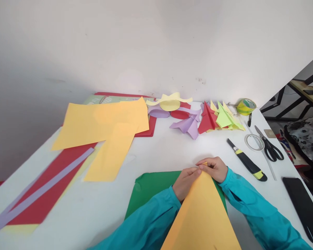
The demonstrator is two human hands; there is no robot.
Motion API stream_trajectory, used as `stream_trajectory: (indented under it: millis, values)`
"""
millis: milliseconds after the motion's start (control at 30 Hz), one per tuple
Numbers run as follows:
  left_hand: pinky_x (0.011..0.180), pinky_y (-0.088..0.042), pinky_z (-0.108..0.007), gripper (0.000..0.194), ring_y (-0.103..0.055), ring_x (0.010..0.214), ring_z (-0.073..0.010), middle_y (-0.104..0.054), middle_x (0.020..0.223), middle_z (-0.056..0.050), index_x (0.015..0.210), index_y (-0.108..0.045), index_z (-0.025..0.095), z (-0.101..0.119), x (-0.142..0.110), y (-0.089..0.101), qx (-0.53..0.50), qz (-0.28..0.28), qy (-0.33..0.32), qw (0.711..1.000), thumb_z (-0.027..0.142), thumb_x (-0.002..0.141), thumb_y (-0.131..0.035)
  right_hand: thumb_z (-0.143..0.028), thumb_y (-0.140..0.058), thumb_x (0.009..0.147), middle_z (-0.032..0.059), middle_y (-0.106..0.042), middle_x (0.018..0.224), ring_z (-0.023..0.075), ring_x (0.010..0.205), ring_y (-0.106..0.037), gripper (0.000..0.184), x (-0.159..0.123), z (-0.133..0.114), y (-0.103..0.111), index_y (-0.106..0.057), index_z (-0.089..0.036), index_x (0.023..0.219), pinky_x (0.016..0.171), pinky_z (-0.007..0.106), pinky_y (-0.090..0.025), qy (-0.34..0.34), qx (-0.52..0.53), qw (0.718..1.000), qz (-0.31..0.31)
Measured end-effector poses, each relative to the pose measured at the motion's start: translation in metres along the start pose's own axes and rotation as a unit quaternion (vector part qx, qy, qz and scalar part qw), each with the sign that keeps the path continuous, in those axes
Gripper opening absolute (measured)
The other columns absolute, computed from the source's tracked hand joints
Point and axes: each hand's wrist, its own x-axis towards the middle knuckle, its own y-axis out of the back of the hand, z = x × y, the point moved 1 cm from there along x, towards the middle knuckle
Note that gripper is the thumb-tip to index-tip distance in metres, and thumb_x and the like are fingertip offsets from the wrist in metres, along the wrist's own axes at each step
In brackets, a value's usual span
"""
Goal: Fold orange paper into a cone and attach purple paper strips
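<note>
A sheet of orange-yellow paper (203, 215), narrowing to a point at its far end, lies in front of me over a green sheet (148, 189). My left hand (186, 182) pinches the paper's left edge close to the tip. At the tip itself, my right hand (214, 169) grips the paper between thumb and fingers, with a small corner showing above the thumb. Both hands nearly touch each other. The lower end of the paper runs out of view at the bottom.
Folded paper planes (208, 118) and curled paper shapes (169, 104) stand by the wall. Orange sheets (94, 121) and red paper (52, 187) lie left. On the right are a utility knife (246, 161), scissors (272, 149), tape rolls (246, 106) and a phone (304, 208).
</note>
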Motion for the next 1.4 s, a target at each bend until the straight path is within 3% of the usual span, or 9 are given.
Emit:
stream_trajectory:
  millis: [67, 200, 433, 600, 733, 933, 1067, 1267, 1400]
  values:
    - [0.046, -0.027, -0.022, 0.04, -0.037, 0.045, -0.0066, -0.047, 0.05, 0.004, 0.06, -0.056, 0.012, 0.0, 0.0, 0.0, 0.007, 0.013, -0.021, 1.0, 0.05, 0.062, -0.067, -0.049, -0.058, 0.073, -0.0042, -0.049, 0.045, 0.0071, 0.04, -0.036, 0.041, 0.0, -0.001, -0.001, -0.067, -0.012, 0.087, 0.038, 0.02, -0.029, -0.009, 0.01, 1.0, 0.008]
    - [0.046, -0.027, -0.022, 0.04, -0.038, 0.045, -0.0068, -0.047, 0.05, 0.004, 0.06, -0.056, 0.012, 0.002, 0.0, -0.001, 0.02, 0.044, -0.042, 0.998, 0.051, 0.062, -0.066, -0.044, -0.061, 0.072, -0.0015, -0.056, 0.048, 0.0085, 0.041, -0.045, 0.031, 0.0, -0.003, -0.002, -0.066, -0.014, 0.065, 0.04, 0.02, -0.036, 0.005, -0.013, 0.999, 0.049]
    - [0.05, -0.032, -0.023, 0.037, -0.044, 0.049, -0.0087, -0.053, 0.056, 0.001, 0.066, -0.058, 0.012, 0.005, -0.001, 0.004, 0.037, 0.012, -0.057, 0.998, 0.049, 0.066, -0.064, -0.024, -0.058, 0.078, 0.0047, -0.071, 0.067, 0.0132, 0.058, -0.062, 0.015, -0.007, -0.021, 0.003, -0.072, -0.02, 0.072, 0.056, 0.023, -0.048, 0.187, -0.151, 0.965, 0.101]
    - [0.054, -0.034, -0.024, 0.035, -0.047, 0.054, -0.0099, -0.055, 0.061, 0.0, 0.07, -0.061, 0.011, 0.008, -0.001, 0.007, 0.042, -0.043, -0.039, 0.997, 0.046, 0.067, -0.064, -0.027, -0.063, 0.075, 0.0044, -0.068, 0.063, 0.0121, 0.053, -0.059, 0.013, -0.006, -0.028, 0.008, -0.071, -0.017, 0.071, 0.052, 0.023, -0.047, 0.143, -0.104, 0.98, 0.092]
    - [0.049, -0.029, -0.023, 0.036, -0.041, 0.051, -0.0081, -0.05, 0.056, 0.002, 0.065, -0.06, 0.01, 0.009, -0.001, 0.008, 0.052, -0.011, -0.044, 0.998, 0.046, 0.066, -0.065, -0.033, -0.065, 0.073, 0.0048, -0.066, 0.061, 0.0113, 0.05, -0.054, 0.02, -0.006, -0.026, 0.006, -0.071, -0.015, 0.068, 0.047, 0.022, -0.044, 0.108, -0.1, 0.987, 0.063]
    - [0.051, -0.031, -0.023, 0.037, -0.043, 0.052, -0.0093, -0.052, 0.058, 0.001, 0.066, -0.06, 0.011, 0.008, -0.001, 0.005, 0.052, -0.032, -0.049, 0.997, 0.048, 0.067, -0.064, -0.031, -0.057, 0.08, 0.0056, -0.065, 0.062, 0.0131, 0.055, -0.056, 0.022, -0.007, -0.03, 0.005, -0.07, -0.016, 0.069, 0.053, 0.025, -0.046, 0.162, -0.147, 0.972, 0.083]
    - [0.05, -0.03, -0.023, 0.037, -0.039, 0.05, -0.008, -0.048, 0.054, 0.003, 0.061, -0.057, 0.012, 0.009, -0.001, 0.005, 0.063, -0.013, -0.067, 0.996, 0.048, 0.067, -0.063, -0.031, -0.054, 0.082, 0.006, -0.066, 0.068, 0.0142, 0.061, -0.06, 0.022, -0.008, -0.034, 0.005, -0.07, -0.018, 0.075, 0.058, 0.026, -0.049, 0.175, -0.138, 0.974, 0.048]
    - [0.052, -0.032, -0.024, 0.037, -0.043, 0.053, -0.0098, -0.053, 0.058, 0.001, 0.064, -0.062, 0.011, 0.013, -0.003, 0.007, 0.064, -0.073, -0.044, 0.994, 0.048, 0.065, -0.065, -0.019, -0.051, 0.083, 0.0076, -0.068, 0.077, 0.0172, 0.071, -0.062, 0.02, -0.013, -0.039, 0.005, -0.07, -0.021, 0.085, 0.068, 0.032, -0.048, 0.28, -0.238, 0.927, 0.074]
    - [0.049, -0.032, -0.023, 0.036, -0.043, 0.052, -0.0088, -0.053, 0.056, 0.002, 0.064, -0.063, 0.011, 0.016, -0.003, 0.011, 0.109, -0.061, -0.084, 0.989, 0.047, 0.067, -0.063, -0.019, -0.052, 0.082, 0.0061, -0.07, 0.075, 0.0162, 0.069, -0.063, 0.02, -0.014, -0.04, 0.007, -0.071, -0.022, 0.086, 0.066, 0.031, -0.049, 0.277, -0.224, 0.931, 0.075]
